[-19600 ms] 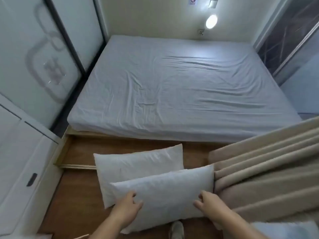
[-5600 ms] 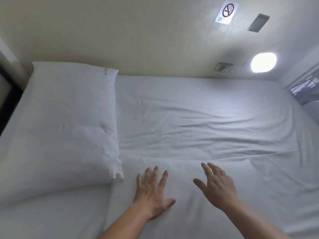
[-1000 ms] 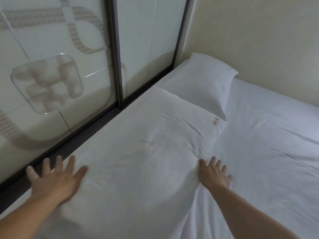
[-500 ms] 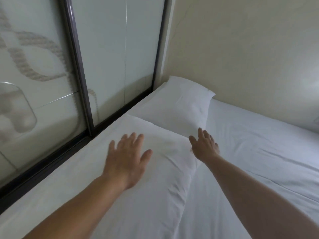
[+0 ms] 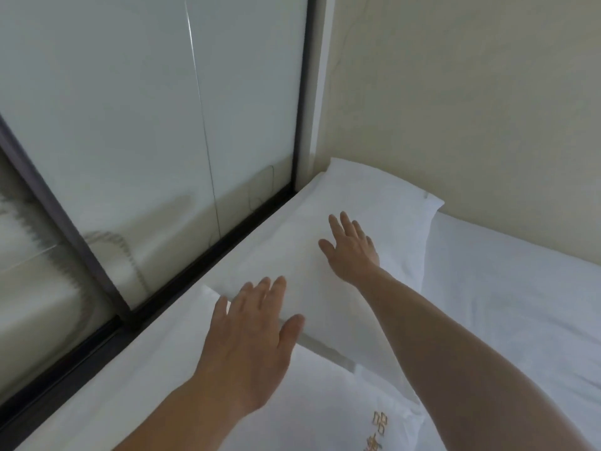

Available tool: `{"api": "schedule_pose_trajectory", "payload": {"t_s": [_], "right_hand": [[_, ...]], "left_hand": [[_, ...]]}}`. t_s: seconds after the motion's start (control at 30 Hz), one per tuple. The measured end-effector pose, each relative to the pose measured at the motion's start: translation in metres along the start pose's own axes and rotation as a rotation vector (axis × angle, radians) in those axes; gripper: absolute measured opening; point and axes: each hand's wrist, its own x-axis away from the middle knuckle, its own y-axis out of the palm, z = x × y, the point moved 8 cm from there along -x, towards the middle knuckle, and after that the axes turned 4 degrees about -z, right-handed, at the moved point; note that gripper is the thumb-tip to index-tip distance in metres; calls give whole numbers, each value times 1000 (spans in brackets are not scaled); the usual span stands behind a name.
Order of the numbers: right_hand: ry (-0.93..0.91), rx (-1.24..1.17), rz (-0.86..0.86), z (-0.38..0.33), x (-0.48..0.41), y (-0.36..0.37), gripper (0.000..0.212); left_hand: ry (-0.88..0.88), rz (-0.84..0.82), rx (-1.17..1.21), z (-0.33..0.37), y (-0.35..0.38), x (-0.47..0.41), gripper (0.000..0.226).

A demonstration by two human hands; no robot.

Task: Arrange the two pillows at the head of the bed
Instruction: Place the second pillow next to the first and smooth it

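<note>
On the near pillow (image 5: pixel 325 415), low at the right of our view, we find the only writing in sight — a small embroidered mark (image 5: pixel 377 431) in gold thread, characters stacked in a column and cut off by the bottom edge, too blurred for us to read. Our left hand (image 5: pixel 250 340) is spread wide and flat, palm down, fingers fanned toward the glass; it lies over the place where the near pillow meets the far pillow (image 5: pixel 367 229), and we cannot tell whether it presses the cloth or floats just above it. Our right hand (image 5: pixel 351 249) reaches further, the bare forearm stretched long across the near pillow, palm down and fingers open on the middle of the far pillow — it grips nothing. The two pillows lie end to end along the frosted glass panel (image 5: pixel 146 125) with its dark frame, the far one tucked into the corner against the cream wall (image 5: pixel 471 109). The near pillow's top edge slips under the far one's. To our right the white sheet (image 5: pixel 520 304) lies mostly smooth.
</note>
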Motion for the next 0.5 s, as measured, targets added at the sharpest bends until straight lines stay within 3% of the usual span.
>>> {"api": "schedule_pose_trajectory", "payload": {"t_s": [0.07,0.17,0.23,0.3,0.4,0.47,0.5], "right_hand": [[180,-21,-101,48,2,30,68],[821,-276,-221,173,80,67,80],[1003,-316,-198,205,115,55,74],[875,-214,10,193,98,24,67],[369,-189,196,109,61,-5,66],[192,-109,76,73,56,14,65],[249,-90,-25,81,62,30,66]], "left_hand": [[7,9,16,-5,-4,-13,70],[-3,-25,74,-7,0,-17,68],[-9,-53,69,-4,0,-20,65],[-18,-62,75,2,-3,-26,63],[-14,-69,83,10,-6,-34,63],[-6,-86,77,14,-4,-33,63],[-3,-94,73,15,-5,-30,63]]}}
